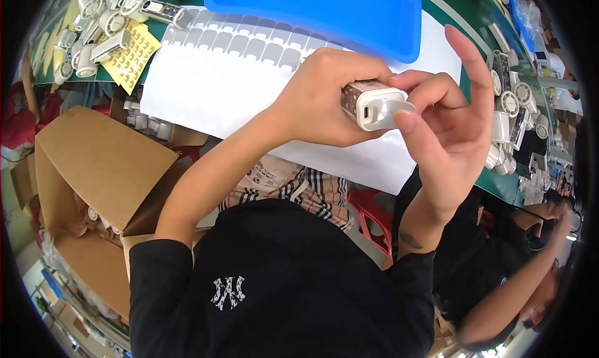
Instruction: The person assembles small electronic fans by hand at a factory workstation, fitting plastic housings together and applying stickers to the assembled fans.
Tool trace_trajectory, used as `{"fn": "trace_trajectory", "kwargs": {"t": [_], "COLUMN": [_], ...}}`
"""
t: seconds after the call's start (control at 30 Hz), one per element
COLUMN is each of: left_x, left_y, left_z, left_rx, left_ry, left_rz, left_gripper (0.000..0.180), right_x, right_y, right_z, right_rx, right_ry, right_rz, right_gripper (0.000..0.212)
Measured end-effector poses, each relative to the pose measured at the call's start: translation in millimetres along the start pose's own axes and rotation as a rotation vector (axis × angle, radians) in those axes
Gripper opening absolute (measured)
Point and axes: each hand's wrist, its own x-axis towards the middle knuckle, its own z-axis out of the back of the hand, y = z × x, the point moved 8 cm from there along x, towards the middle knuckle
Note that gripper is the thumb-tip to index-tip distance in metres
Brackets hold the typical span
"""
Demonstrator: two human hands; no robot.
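While a blue tray [324,14] and a white sheet of grey labels [249,43] lie on the green surface [452,2] beyond, the left hand [324,99] is closed around one small white fan body [373,105]. The right hand [446,117] pinches its end with thumb and forefinger, other fingers spread. One open cardboard box [100,164] stands lower left; a yellow label sheet [132,57] lies under a heap of white fans [100,21].

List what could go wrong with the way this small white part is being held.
1. The left hand holds the white part in the air past the table's edge; a slip drops it to the floor.
2. The right hand pinches only its tip, so its fingers may slide off.
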Motion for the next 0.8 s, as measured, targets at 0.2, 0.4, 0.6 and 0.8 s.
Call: {"fn": "trace_trajectory", "kwargs": {"t": [0.2, 0.4, 0.6, 0.8], "left_x": [0.2, -0.1, 0.6, 0.4], "left_y": [-1.4, -0.8, -1.6, -2.3], "left_z": [0.4, -0.1, -0.1, 0.3], "left_rx": [-0.004, -0.007, 0.002, 0.015], "left_ry": [0.004, -0.003, -0.002, 0.004], "left_rz": [-0.006, -0.005, -0.021, -0.025], "left_gripper": [0.029, 0.029, 0.029, 0.029], "right_x": [-0.5, -0.5, -1.3, -3.1], "right_y": [-0.8, -0.1, 1.5, 3.7], "right_z": [-0.6, -1.5, -1.6, -2.4], "right_rx": [-0.002, -0.014, -0.046, -0.093], "right_ry": [0.005, 0.015, 0.013, 0.004], "right_rz": [0.010, 0.030, 0.051, 0.097], "right_gripper": [0.076, 0.075, 0.073, 0.070]}}
